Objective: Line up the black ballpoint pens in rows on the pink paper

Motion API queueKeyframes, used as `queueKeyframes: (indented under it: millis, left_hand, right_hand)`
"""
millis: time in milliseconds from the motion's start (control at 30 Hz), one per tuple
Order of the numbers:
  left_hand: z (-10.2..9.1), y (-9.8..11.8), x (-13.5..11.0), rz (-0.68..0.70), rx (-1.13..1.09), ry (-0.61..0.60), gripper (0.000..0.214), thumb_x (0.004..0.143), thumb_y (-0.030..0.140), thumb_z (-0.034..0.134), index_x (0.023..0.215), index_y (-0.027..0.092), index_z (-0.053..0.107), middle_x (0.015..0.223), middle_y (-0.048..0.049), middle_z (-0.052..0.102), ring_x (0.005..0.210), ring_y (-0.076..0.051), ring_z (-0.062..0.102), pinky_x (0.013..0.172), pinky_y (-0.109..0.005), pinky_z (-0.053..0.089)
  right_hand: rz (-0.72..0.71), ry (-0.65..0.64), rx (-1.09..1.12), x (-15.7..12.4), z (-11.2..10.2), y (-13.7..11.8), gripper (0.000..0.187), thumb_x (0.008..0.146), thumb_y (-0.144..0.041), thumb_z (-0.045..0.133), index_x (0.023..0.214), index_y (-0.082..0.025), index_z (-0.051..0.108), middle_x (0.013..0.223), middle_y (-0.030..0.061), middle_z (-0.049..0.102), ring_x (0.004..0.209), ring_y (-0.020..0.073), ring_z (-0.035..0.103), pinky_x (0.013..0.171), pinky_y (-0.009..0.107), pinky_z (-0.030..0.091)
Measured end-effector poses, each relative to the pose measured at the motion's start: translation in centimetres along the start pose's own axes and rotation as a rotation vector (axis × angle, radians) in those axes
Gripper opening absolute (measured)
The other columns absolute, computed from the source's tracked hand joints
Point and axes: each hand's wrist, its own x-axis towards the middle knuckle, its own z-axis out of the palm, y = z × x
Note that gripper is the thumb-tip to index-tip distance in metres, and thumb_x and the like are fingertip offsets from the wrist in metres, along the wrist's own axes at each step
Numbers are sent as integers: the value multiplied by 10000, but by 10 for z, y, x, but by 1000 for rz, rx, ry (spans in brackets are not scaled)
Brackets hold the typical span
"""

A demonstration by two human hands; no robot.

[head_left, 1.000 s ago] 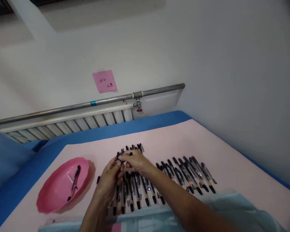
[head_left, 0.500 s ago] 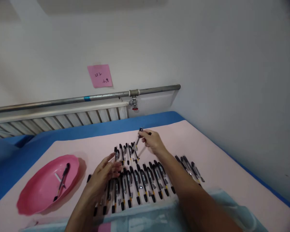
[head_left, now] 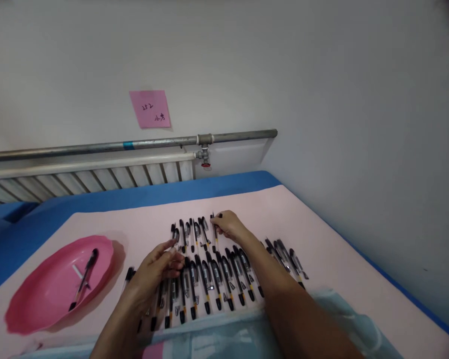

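The right hand (head_left: 230, 227) pinches one black pen (head_left: 214, 235) between thumb and fingertips at the right end of the far row (head_left: 190, 234) of about six on the pink surface (head_left: 322, 224), while the left hand (head_left: 159, 267) lies loosely spread over the longer near row (head_left: 213, 279), and one pink dish (head_left: 48, 296) holds a lone pen (head_left: 83, 281).

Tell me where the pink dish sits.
Head view, lower left: the pink dish lies on the pink mat, left of the left hand, holding a pen.
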Motion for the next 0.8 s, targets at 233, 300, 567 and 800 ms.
queueKeyframes:
  millis: [233, 300, 567, 800]
  left_hand:
    - [-1, -2, -1, 2, 8, -1, 333, 811, 203, 533, 1139, 165, 491, 801, -77, 663, 650, -123, 612, 598, -249, 496]
    - [-1, -1, -2, -2, 15, 0, 331, 805, 203, 541, 1131, 162, 497, 804, -79, 663, 651, -123, 612, 599, -249, 496]
    - [2, 4, -5, -24, 27, 5, 312, 797, 198, 539, 1104, 148, 511, 796, -71, 661, 643, -118, 609, 600, -242, 486]
    - [-1, 2, -4, -28, 26, -9, 344, 762, 249, 584, 1085, 148, 527, 798, -69, 665, 650, -126, 606, 604, -249, 479]
  right_hand:
    - [-76, 23, -201, 6, 3, 1, 239, 756, -326, 544, 602, -147, 584, 431, -5, 541, 452, 100, 527, 480, 185, 355]
    - [-89, 34, -246, 6, 2, 1, 242, 766, -329, 529, 614, -151, 591, 435, -3, 543, 468, 109, 538, 502, 192, 361]
    - [-118, 56, -345, 5, 2, 2, 255, 779, -352, 512, 661, -145, 601, 505, 21, 579, 484, 118, 546, 517, 202, 359]
    - [-114, 17, -359, 2, -2, 5, 204, 772, -278, 493, 672, -139, 603, 518, 33, 587, 406, 98, 501, 450, 200, 341]
